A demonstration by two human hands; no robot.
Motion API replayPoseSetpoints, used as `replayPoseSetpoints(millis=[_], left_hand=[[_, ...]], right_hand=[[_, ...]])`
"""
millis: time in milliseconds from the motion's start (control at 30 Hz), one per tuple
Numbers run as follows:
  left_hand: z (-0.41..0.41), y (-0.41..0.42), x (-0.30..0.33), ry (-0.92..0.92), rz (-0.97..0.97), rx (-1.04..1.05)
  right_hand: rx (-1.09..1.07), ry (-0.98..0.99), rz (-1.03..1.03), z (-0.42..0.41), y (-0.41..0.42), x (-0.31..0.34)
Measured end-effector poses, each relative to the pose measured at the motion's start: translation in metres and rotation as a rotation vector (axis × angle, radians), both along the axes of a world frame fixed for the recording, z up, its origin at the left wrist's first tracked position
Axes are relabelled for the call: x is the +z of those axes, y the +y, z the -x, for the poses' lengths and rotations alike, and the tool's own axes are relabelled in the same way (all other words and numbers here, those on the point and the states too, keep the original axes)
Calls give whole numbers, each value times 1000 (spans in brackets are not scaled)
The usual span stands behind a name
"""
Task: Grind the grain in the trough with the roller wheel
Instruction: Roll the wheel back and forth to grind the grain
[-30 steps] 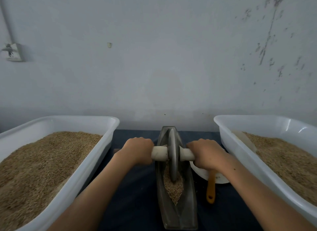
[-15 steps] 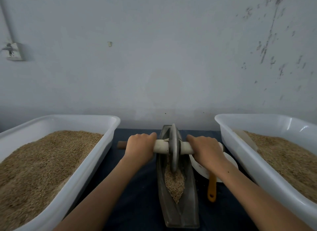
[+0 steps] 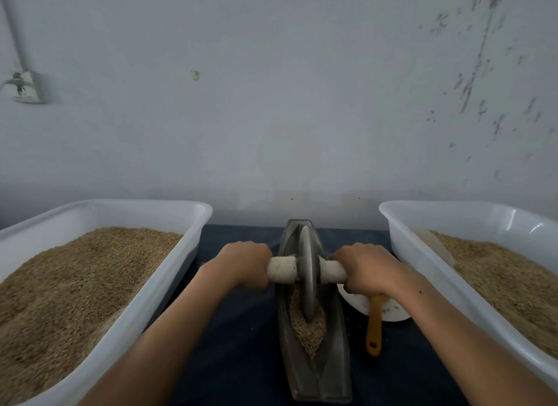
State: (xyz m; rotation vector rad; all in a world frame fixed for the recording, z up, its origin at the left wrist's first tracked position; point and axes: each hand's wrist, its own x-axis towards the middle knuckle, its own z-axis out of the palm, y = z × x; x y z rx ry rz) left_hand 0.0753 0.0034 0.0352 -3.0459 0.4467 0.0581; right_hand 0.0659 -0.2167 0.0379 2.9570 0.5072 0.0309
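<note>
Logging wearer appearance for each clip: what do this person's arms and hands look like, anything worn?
Both forearms are bare right to the picture's edge: no sleeves, gloves, watch or bands show. The left hand and right hand carry no visible rings. A small dark dot marks the right forearm.

The trough is a long, narrow grey boat-shaped thing running straight away from the camera. Tan grain sits piled in its groove. The roller wheel, a thin grey disc on a pale crosswise handle, stands upright in that grain.
</note>
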Motion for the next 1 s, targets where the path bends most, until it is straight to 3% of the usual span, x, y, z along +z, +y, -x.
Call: replayPoseSetpoints(millis=[167,267,400,600,667,833,1000], left_hand=[[-4,-6,-15,-458,3,-9],[-4,-5,-23,-585,49,-18],[-2,-4,-18,-512,16,-36],[2,0,0,-51,-38,4],[3,-2,3,22,-38,12],[2,-5,0,-115,-51,10],[-4,-3,-14,-387,39,10]], right_hand=[[-38,-244,-109,-8,0,-17],[-28,-395,-151,-11,0,-29],[-32,-339,-142,-7,-1,-24],[13,18,-28,-2,-3,-2],[0,121,-47,-1,-4,1],[-20,77,-56,-4,-4,-4],[-40,-336,-104,-9,4,-21]])
